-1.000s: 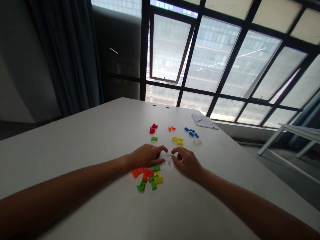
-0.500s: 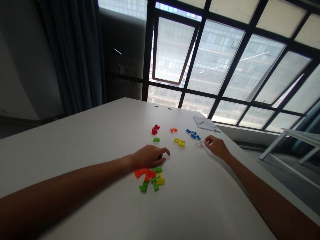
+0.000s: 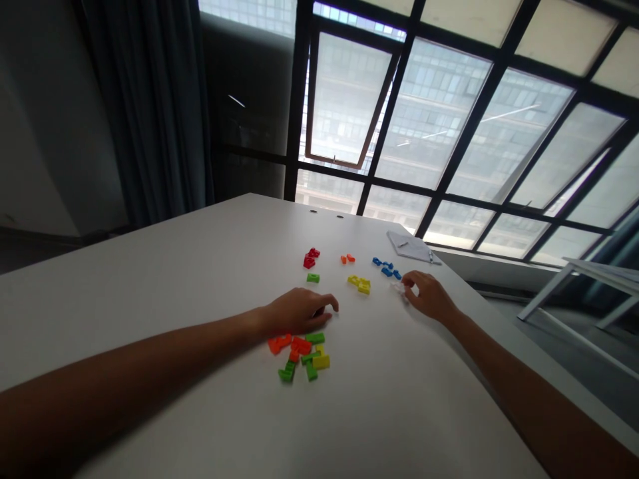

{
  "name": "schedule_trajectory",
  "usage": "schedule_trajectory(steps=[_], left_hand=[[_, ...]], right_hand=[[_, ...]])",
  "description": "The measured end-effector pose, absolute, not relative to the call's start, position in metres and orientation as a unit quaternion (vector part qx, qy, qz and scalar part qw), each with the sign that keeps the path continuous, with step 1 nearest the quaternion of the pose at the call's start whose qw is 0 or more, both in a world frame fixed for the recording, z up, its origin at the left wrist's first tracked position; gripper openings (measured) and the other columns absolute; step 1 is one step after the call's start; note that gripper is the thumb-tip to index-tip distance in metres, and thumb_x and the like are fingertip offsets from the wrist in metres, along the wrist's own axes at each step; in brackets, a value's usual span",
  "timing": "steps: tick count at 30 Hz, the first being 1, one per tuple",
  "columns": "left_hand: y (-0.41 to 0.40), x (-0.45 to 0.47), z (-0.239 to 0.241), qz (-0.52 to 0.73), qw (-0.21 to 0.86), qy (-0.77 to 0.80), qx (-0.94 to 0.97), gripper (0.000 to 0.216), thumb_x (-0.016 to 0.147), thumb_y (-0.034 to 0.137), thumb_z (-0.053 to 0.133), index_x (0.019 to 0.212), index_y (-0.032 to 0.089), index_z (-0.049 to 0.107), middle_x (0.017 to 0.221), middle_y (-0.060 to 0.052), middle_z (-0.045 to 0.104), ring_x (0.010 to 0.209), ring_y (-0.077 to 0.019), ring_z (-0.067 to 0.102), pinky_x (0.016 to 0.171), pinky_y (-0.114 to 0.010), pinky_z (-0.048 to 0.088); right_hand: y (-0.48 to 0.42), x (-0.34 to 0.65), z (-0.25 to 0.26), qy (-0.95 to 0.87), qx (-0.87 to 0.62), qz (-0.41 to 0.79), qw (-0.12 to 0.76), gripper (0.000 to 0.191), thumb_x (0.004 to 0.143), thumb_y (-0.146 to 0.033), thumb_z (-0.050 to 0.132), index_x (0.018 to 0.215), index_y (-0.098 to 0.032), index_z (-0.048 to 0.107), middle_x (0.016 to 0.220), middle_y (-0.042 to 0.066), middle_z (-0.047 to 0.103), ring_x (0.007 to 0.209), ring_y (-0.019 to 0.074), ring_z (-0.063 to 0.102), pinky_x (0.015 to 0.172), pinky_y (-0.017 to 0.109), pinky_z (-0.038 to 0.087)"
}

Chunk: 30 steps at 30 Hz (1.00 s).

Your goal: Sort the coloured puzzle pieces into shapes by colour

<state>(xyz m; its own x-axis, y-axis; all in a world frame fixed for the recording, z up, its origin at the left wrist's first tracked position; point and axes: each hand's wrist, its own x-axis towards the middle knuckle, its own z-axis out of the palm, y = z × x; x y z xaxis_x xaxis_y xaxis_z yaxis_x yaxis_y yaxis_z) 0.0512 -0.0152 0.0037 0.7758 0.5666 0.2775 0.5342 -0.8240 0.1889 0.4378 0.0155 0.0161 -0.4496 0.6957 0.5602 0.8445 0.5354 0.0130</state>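
Observation:
My left hand (image 3: 299,311) rests on the white table, its index finger and thumb apart and nothing seen between them. Just below it is a mixed pile of orange (image 3: 300,346), green (image 3: 312,370) and yellow (image 3: 321,362) plastic blocks. Over to the right, my right hand (image 3: 425,294) pinches at the edge of a small group of white plastic blocks (image 3: 398,287); its fingertips partly cover them. Blue blocks (image 3: 387,271) lie just beyond that hand. Between the hands, farther off, sits a cluster of yellow blocks (image 3: 359,284).
Red blocks (image 3: 310,258), a single green block (image 3: 313,278) and two orange blocks (image 3: 347,259) lie farther back on the table (image 3: 200,266). A paper pad (image 3: 412,246) with pens is near the right edge. Another table (image 3: 599,269) stands beyond, by the windows.
My right hand has shifted slightly left, over the white blocks. My left hand and the coloured blocks stay where they were.

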Motion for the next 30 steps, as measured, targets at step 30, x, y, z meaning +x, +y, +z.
schedule_trajectory(steps=[30], left_hand=[[-0.007,0.016,0.003,0.217,0.089,0.393,0.889,0.031,0.095,0.046,0.057,0.118,0.025,0.063,0.076,0.003,0.069,0.065,-0.0152,0.063,0.06,-0.024,0.04]], right_hand=[[-0.023,0.247,-0.013,-0.826,-0.371,0.088,0.414,0.022,0.087,-0.016,0.067,0.104,-0.022,0.055,0.092,0.002,0.069,0.071,0.0136,0.065,0.068,0.026,0.052]])
